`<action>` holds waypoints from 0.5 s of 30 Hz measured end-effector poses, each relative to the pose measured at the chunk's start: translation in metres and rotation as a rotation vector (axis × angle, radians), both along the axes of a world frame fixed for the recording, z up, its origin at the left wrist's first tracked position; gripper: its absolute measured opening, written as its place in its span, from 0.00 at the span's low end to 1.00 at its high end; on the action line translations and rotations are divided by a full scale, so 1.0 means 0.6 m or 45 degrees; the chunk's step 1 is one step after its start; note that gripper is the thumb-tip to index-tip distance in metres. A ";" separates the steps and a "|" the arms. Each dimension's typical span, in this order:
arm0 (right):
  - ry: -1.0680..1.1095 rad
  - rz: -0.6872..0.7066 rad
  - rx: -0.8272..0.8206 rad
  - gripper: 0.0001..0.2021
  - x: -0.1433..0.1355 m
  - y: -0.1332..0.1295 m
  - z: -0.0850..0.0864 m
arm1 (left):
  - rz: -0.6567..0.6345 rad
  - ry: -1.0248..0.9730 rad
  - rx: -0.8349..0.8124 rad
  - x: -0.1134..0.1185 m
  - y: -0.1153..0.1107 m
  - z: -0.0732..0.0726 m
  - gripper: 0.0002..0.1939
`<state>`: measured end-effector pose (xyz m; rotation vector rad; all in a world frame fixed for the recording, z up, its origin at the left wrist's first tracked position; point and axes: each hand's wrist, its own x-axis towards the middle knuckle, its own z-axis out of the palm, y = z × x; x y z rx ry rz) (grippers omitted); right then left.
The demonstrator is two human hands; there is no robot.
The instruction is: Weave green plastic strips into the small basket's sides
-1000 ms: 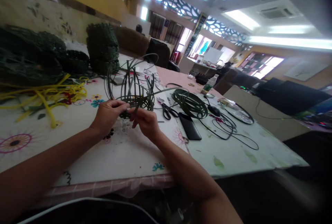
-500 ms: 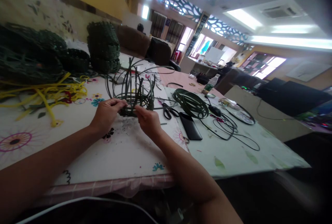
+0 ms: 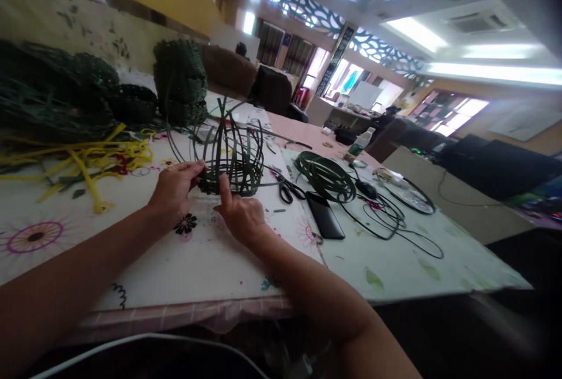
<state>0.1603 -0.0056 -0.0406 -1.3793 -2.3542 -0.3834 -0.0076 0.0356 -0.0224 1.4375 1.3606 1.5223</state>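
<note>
A half-woven dark green basket (image 3: 239, 168) stands on the flowered tablecloth, its long loose strips rising and bending inward at the top. My left hand (image 3: 175, 188) is at the basket's left side, thumb and fingers pinched on a dark green strip at its wall. In front of the basket is my right hand (image 3: 243, 215). Its index finger points up against the woven front, the thumb sticks out to the left, and the other fingers are curled with nothing visible in them. Black-handled scissors (image 3: 287, 187) lie just right of the basket.
A coil of green strip (image 3: 325, 177), a black phone (image 3: 325, 215) and a computer mouse (image 3: 365, 189) lie to the right. A bottle (image 3: 360, 143) stands behind them. Finished-looking green baskets (image 3: 181, 83) and yellow strips (image 3: 88, 162) occupy the left.
My right hand has loosened its pinch and straightened its index finger against the basket front. My left hand has shifted slightly left, still pinching. The loose strips on the left have swung.
</note>
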 end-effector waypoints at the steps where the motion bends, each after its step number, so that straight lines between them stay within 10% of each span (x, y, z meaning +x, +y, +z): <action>1: -0.003 -0.032 0.010 0.31 -0.001 0.001 0.002 | 0.014 -0.059 -0.028 0.001 0.000 0.001 0.14; 8: 0.131 -0.009 0.022 0.23 0.027 0.032 0.015 | -0.128 -0.348 -0.146 0.011 -0.021 0.024 0.13; 15: 0.231 -0.027 0.142 0.24 0.051 0.056 0.003 | -0.169 0.266 0.249 0.009 -0.027 0.016 0.24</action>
